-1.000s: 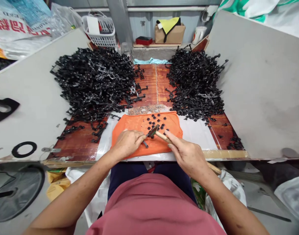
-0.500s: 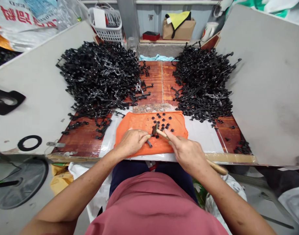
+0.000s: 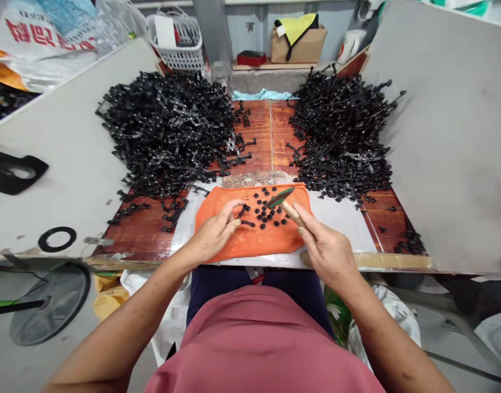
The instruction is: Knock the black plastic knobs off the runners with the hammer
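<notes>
My right hand (image 3: 330,252) is closed round the wooden handle of a small hammer (image 3: 281,198), whose head is raised and blurred above the orange cloth (image 3: 250,240). My left hand (image 3: 213,234) rests on the cloth's left part and pinches a small black strip piece (image 3: 245,217) between fingertips. Several small black round caps (image 3: 270,215) lie scattered on the cloth between both hands.
Two big heaps of black strip parts lie on the wooden table, one at the left (image 3: 168,131), one at the right (image 3: 342,139). Grey boards (image 3: 447,136) wall both sides. A white basket (image 3: 174,41), cardboard box (image 3: 297,43) and mug (image 3: 352,46) stand behind. A black ring (image 3: 57,239) lies left.
The hammer head has swung up and to the right, off the cloth. My left hand has shifted its fingers forward with the black piece. The view has moved slightly.
</notes>
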The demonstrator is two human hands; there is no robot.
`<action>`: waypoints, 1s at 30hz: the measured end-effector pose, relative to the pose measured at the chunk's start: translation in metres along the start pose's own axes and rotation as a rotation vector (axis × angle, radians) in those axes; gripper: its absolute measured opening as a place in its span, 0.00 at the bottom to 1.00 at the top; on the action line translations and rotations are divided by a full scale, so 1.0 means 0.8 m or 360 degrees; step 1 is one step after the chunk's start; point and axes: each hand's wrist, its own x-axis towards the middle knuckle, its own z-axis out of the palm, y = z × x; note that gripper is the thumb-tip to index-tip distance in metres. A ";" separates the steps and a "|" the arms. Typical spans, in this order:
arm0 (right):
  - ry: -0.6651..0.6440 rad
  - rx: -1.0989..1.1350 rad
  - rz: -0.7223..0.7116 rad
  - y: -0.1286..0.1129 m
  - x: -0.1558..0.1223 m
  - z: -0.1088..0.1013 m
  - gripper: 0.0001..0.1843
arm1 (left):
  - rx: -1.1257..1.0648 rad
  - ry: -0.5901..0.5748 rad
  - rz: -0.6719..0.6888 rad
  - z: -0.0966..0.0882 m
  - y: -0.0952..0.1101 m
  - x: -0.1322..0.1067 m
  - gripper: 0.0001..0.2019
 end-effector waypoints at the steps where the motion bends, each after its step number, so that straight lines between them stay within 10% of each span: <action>1: 0.0020 0.0046 0.0052 0.005 -0.006 -0.003 0.28 | -0.0049 -0.0009 0.0041 -0.003 0.002 -0.003 0.24; 13: 0.0018 0.0018 0.0343 0.047 -0.093 0.004 0.26 | 0.0655 -0.0009 -0.0048 0.038 0.019 0.005 0.16; 30: -0.0014 -0.0007 0.0376 0.053 -0.101 0.018 0.26 | 0.0983 0.0024 -0.0082 0.056 0.035 0.009 0.19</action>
